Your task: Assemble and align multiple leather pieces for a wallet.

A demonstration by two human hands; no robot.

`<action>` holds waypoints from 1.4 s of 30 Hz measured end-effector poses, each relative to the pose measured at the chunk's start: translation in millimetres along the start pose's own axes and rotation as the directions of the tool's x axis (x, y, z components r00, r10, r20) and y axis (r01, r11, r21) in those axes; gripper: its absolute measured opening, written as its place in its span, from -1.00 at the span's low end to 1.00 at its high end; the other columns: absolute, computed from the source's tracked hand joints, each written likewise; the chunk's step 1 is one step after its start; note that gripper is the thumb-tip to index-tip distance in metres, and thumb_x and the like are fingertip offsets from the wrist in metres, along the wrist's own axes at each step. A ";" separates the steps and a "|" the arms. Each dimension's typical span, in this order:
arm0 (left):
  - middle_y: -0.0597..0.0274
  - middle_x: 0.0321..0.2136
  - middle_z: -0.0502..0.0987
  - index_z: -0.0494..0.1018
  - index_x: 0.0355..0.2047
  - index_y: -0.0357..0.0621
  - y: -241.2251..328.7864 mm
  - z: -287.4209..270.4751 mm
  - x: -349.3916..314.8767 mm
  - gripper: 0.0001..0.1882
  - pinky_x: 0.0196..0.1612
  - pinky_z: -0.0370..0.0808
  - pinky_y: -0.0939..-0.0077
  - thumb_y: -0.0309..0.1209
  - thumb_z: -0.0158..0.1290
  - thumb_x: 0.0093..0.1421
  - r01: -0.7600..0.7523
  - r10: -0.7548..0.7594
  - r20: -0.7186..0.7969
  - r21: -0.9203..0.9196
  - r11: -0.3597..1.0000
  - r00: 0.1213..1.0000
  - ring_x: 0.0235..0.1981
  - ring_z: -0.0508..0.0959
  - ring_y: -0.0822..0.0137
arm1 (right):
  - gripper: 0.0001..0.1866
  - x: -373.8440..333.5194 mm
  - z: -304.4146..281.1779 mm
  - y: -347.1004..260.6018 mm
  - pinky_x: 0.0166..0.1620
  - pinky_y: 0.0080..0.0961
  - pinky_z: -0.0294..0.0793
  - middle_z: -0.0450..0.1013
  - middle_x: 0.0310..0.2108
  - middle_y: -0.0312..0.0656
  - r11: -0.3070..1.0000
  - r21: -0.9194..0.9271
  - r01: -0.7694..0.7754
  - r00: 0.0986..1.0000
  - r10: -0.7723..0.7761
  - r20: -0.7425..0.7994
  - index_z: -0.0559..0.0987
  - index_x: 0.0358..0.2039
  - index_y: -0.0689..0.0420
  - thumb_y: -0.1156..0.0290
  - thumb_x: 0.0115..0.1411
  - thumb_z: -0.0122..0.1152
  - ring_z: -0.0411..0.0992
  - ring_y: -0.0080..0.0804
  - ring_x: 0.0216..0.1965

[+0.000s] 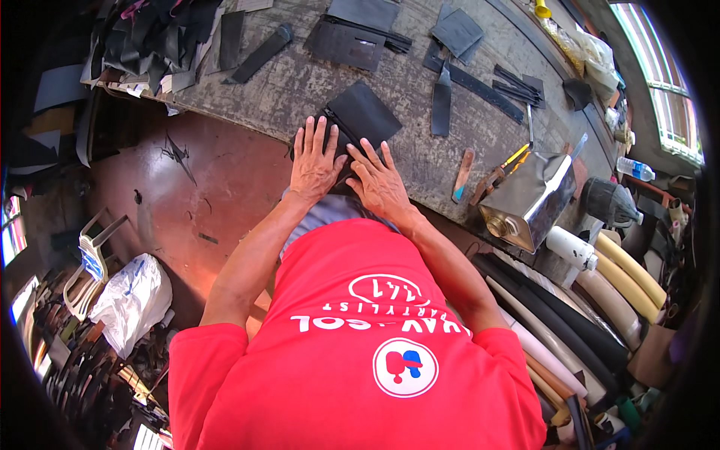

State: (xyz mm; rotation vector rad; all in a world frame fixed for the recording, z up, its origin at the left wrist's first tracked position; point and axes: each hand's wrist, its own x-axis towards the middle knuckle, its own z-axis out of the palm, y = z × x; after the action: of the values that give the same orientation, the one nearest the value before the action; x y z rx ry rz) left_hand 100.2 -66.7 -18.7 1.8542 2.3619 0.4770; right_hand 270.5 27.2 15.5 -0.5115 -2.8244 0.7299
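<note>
Both of my hands lie palm down at the near edge of the worn worktable (292, 97). My left hand (315, 161) is flat with its fingers stretched out, resting on a black leather-like piece. Close beside it, my right hand (373, 172) has its fingers spread on the same dark material. A black flat panel (364, 110) reaches out beyond my fingertips, with a seam or strip along its near side. My hands cover much of the nearer part, so its full shape is hidden. Neither hand grips anything.
Black cut pieces (345, 43) and strips (480, 91) lie across the table. At the right stand a metal can (529, 202), a wooden-handled tool (463, 174) and a white bottle (571, 247). Material rolls (555, 315) lean at lower right; a white bag (135, 300) sits at left.
</note>
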 end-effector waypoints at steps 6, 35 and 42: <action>-0.10 0.35 0.05 0.21 0.29 -0.21 -0.8 0.5 0.0 -0.31 0.37 0.00 -0.09 -0.15 0.08 0.23 0.001 -0.001 -0.005 0.018 1.000 1.000 0.40 -0.01 -0.15 | -0.67 -6.5 -4.8 -0.3 0.43 0.02 -0.23 0.23 0.31 -0.13 0.999 0.012 -0.040 0.996 0.039 0.081 0.43 -0.08 0.16 0.20 0.29 0.13 -0.04 -0.14 0.43; 0.12 0.16 0.35 0.37 0.16 -0.22 -58.6 -28.1 67.4 -0.46 0.30 0.13 0.04 -0.19 0.06 0.25 -0.411 0.410 0.078 0.003 0.912 0.909 0.25 0.24 -0.03 | -0.44 47.2 22.2 -28.6 0.31 -0.15 0.15 0.31 0.14 0.03 0.931 -0.173 -0.321 0.933 0.278 -0.230 0.40 0.14 0.33 0.26 0.22 0.19 0.25 -0.03 0.22; 0.03 0.14 0.34 0.37 0.14 -0.31 -68.0 -29.9 76.6 -0.41 0.30 0.15 0.02 -0.15 0.09 0.22 -0.492 0.493 0.122 -0.040 0.869 0.861 0.22 0.25 -0.07 | -0.41 -1.6 37.4 -54.5 0.37 -0.01 0.01 0.25 0.21 -0.07 0.742 -0.276 -0.610 0.788 0.532 -0.310 0.35 0.23 0.22 0.24 0.23 0.16 0.18 -0.05 0.29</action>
State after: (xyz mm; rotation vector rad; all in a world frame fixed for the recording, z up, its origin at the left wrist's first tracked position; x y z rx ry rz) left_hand 9.6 -12.7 -2.5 2.4070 1.7818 0.3873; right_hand 247.0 -34.4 10.1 -1.4824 -2.5873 0.1862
